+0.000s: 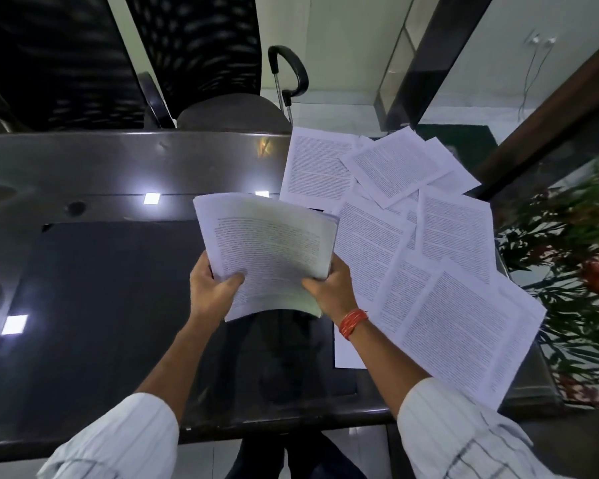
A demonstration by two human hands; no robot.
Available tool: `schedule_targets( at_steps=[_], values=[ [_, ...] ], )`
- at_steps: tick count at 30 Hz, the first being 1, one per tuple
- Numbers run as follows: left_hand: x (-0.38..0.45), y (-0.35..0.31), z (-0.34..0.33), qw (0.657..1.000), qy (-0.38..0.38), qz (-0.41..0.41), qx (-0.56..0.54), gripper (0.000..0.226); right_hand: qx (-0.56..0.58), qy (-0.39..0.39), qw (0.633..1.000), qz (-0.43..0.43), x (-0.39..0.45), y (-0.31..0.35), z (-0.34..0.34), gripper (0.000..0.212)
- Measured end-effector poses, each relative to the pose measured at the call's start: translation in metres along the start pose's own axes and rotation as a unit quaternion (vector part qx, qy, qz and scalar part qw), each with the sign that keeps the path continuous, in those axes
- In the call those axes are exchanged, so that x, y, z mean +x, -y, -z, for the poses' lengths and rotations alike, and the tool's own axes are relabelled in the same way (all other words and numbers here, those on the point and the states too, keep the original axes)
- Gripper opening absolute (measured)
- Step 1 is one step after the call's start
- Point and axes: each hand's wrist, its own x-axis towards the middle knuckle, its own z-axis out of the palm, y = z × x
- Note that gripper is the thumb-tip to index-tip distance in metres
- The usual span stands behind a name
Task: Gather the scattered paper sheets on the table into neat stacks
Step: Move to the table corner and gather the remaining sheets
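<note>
Paper sheets (426, 243), printed with dense text, are shown in two groups. A gathered stack (270, 250) is held above the dark glossy table (94, 271), slightly bowed, with its far edge raised. The left hand (211, 288) is seen grasping the stack's near left corner, thumb laid over the top page and fingers hidden beneath. The right hand (329, 288) is seen gripping the near right corner in the same manner; an orange thread band (352, 323) is worn at that wrist. The remaining sheets are spread loosely over the table's right portion, overlapping at varied angles, some reaching past the table's right edge. Black mesh-backed chairs (201, 46) are placed at the far side of the table, and a plant (574, 271) with reddish flowers is seen beyond the right edge.
</note>
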Motion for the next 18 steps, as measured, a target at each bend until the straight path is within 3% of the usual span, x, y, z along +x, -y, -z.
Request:
schedule_targets(
  at_steps=[9,14,18],
  values=[
    [0.010,-0.006,0.018,0.993,-0.021,0.119,-0.016,0.032,0.009,0.017,1.000,-0.023,0.015,0.021,-0.012,0.030],
    [0.010,-0.029,0.091,0.989,-0.031,0.140,-0.042,0.045,0.003,0.047,0.999,-0.014,0.010,0.063,-0.065,0.022],
    [-0.007,-0.033,0.194,0.986,-0.075,0.142,-0.033,0.050,0.015,0.081,0.997,0.004,-0.012,0.102,-0.152,0.023]
  ],
)
